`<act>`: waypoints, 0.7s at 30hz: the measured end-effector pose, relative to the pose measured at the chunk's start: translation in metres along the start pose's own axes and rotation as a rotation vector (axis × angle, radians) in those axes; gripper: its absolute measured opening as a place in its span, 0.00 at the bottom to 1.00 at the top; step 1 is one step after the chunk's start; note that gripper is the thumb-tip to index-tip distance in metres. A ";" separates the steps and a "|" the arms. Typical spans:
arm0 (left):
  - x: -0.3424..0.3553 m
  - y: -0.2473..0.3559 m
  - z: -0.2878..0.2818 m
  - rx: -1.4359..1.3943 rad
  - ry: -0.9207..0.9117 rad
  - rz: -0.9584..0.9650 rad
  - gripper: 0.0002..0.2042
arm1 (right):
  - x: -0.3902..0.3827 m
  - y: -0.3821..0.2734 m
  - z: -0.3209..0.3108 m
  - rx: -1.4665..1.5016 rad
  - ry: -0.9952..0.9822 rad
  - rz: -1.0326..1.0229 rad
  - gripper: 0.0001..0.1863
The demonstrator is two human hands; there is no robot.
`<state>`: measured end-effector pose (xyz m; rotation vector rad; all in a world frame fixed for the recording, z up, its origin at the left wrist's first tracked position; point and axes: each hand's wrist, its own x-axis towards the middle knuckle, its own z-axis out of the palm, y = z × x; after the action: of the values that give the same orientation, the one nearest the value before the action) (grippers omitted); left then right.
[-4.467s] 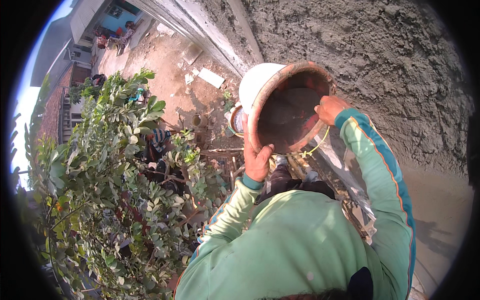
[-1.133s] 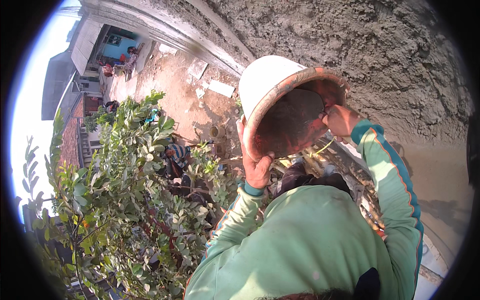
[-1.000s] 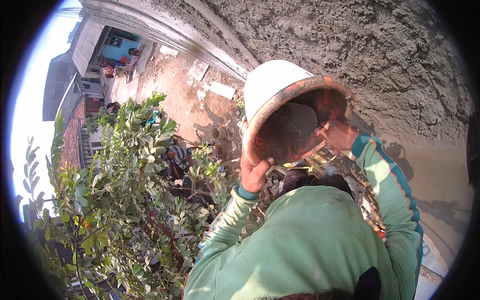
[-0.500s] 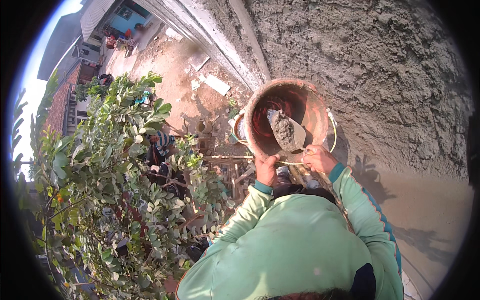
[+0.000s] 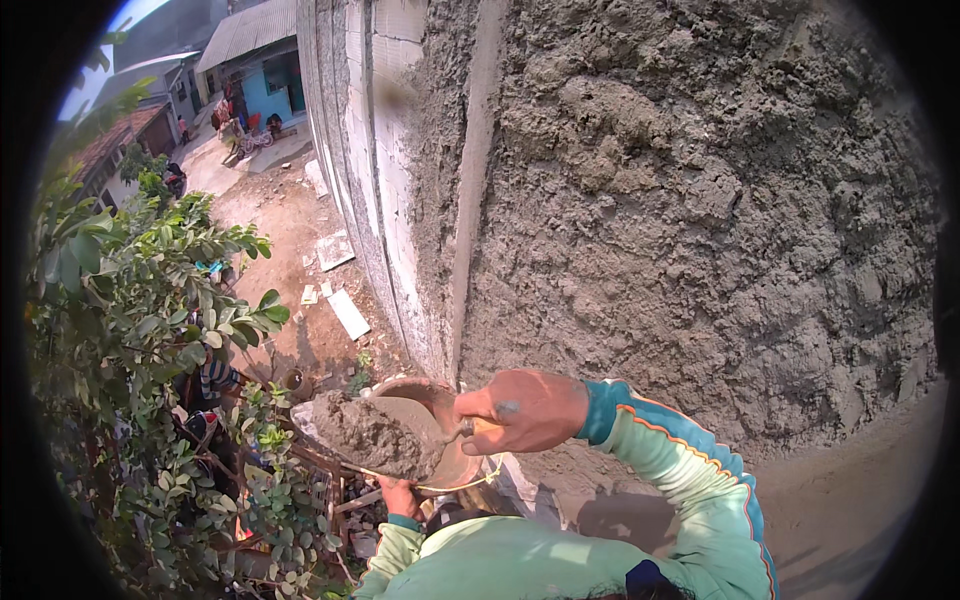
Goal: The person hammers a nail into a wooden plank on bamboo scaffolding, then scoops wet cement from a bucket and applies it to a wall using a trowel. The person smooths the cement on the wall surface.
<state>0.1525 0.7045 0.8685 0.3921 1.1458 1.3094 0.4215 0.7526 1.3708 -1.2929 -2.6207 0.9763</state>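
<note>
My right hand point(image 5: 528, 410) is closed around the handle of a trowel point(image 5: 408, 412), raised over the bucket. A thick heap of wet grey mortar point(image 5: 365, 437) covers much of the trowel's blade. Beneath it, the reddish-brown bucket point(image 5: 462, 466) is partly hidden by the blade and my right hand. At the bucket's near rim, my left hand point(image 5: 400, 497) grips the edge, its fingers partly covered. A thin yellowish cord point(image 5: 470, 484) runs along the bucket's near side.
Rough grey mortar coats the wall point(image 5: 700, 200) at right, beside a smooth vertical strip point(image 5: 474, 190). Leafy branches point(image 5: 150, 350) crowd the left. Far below lies dirt ground point(image 5: 265, 205) with pale slabs point(image 5: 348, 314). A person in a striped top point(image 5: 216, 377) shows through the leaves.
My right hand has taken the trowel and lifted it, loaded with mortar, out of the bucket. The view has swung up toward the wall, and the bucket now appears lower and further left.
</note>
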 end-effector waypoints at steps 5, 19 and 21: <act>-0.004 0.024 -0.008 0.097 0.136 0.054 0.20 | -0.018 -0.040 -0.088 0.361 -0.140 -0.168 0.16; -0.018 0.054 -0.022 0.066 0.100 -0.247 0.23 | -0.248 0.061 0.158 0.772 1.299 0.613 0.14; -0.017 0.053 -0.006 0.063 0.023 -0.243 0.19 | -0.236 0.088 0.239 0.943 1.112 0.744 0.11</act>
<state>0.1209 0.7025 0.9148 0.2742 1.2162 1.0703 0.5599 0.4967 1.1811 -1.7143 -0.7065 0.9043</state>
